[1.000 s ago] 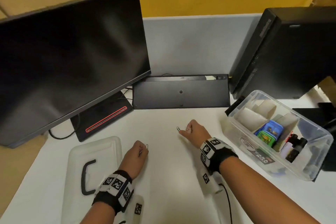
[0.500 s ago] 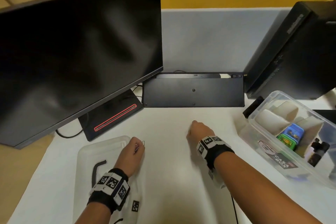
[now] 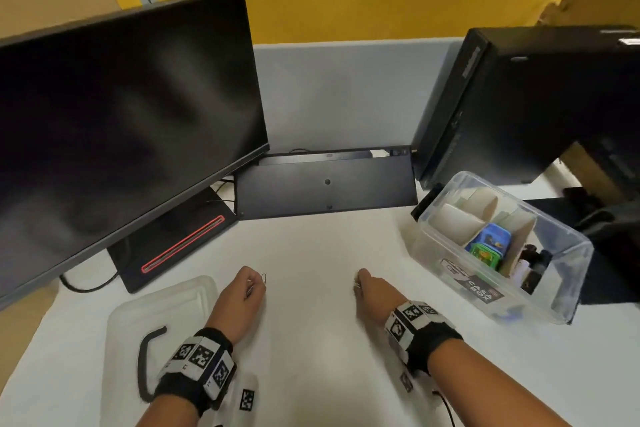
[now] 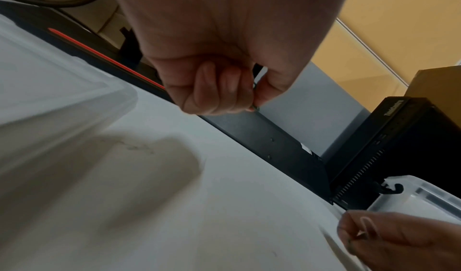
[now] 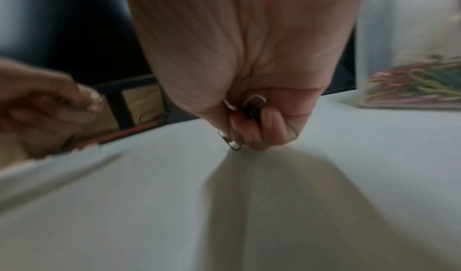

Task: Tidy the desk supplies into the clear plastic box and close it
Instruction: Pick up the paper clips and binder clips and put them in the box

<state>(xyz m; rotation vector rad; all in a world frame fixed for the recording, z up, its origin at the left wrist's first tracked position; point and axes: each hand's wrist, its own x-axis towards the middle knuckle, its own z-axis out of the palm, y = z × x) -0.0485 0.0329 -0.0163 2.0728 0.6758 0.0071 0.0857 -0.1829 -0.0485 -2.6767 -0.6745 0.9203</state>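
Observation:
My left hand [image 3: 247,291] is curled and pinches a thin wire paper clip [image 3: 264,278] that sticks up past its fingers [image 4: 219,89]. My right hand [image 3: 367,288] is closed in a fist around several paper clips [image 5: 253,107], and one clip [image 5: 229,143] pokes out below it against the desk. The clear plastic box [image 3: 568,253] stands open at the right, with cardboard dividers, blue and green tins and dark small items inside. Coloured paper clips [image 5: 411,85] lie in its near compartment. Its lid [image 3: 156,308], with a black handle, lies flat under my left forearm.
A black monitor [image 3: 121,135] stands at the left on a base with a red stripe [image 3: 183,244]. A black keyboard [image 3: 325,184] leans against the grey partition. A black computer tower [image 3: 519,104] stands behind the box. The white desk [image 3: 311,357] spreads between my hands.
The right hand drew back toward me and closed over the clip it was picking at. The left hand kept its clip and stayed near the lid. The head view shifted a little.

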